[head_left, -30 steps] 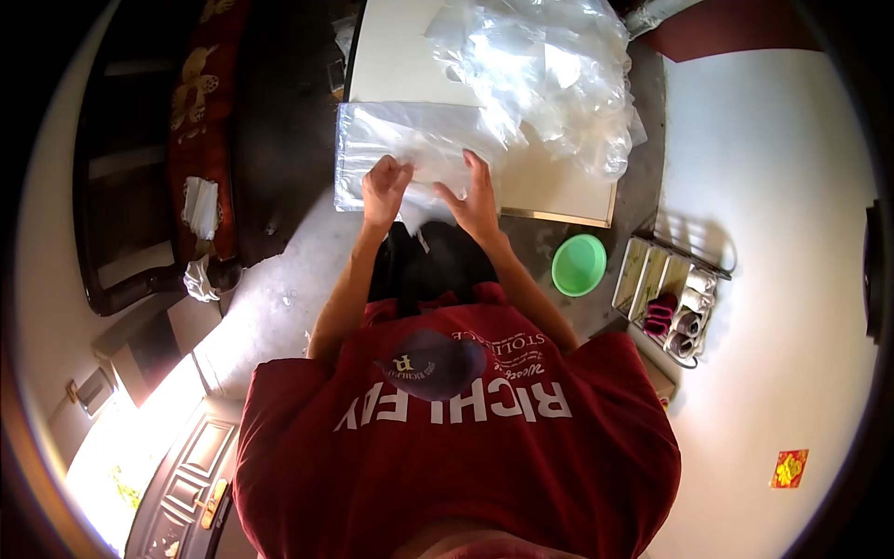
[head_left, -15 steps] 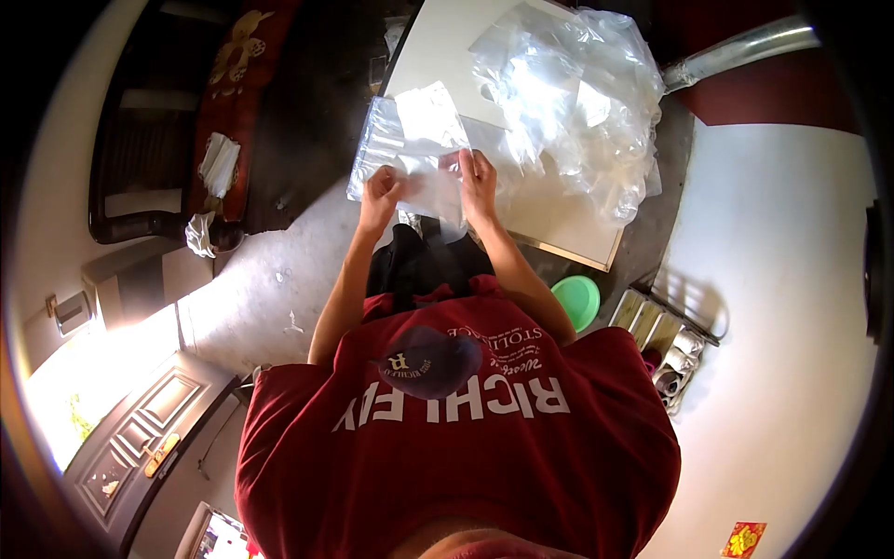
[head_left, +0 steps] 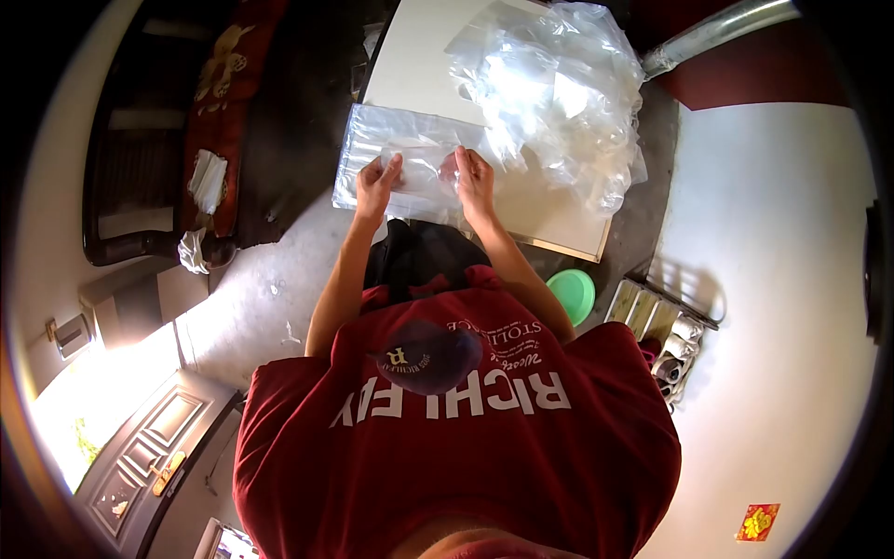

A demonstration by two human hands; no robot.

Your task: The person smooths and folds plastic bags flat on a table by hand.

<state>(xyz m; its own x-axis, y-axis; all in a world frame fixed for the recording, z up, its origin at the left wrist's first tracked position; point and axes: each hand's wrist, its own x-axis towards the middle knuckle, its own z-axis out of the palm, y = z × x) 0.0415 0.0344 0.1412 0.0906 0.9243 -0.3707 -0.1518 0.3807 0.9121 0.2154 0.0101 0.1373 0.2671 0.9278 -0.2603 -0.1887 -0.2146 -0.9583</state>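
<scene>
A clear plastic bag is spread out between my two hands over the near left edge of the table. My left hand pinches it at the left, thumb pointing up. My right hand grips the bag further right, thumb and fingers closed on the film. Beyond my right hand, a big crumpled heap of clear plastic bags covers much of the pale table.
A green basin sits on the floor by the table's near right corner. Further right, a shoe rack stands against the white wall. A dark wooden bench is at the left, with a grey door lower down.
The raised, glinting part of the bag has come down, so the film looks flatter and wider. My left hand has shifted slightly up, its thumb now extended. The whole view has shifted a little.
</scene>
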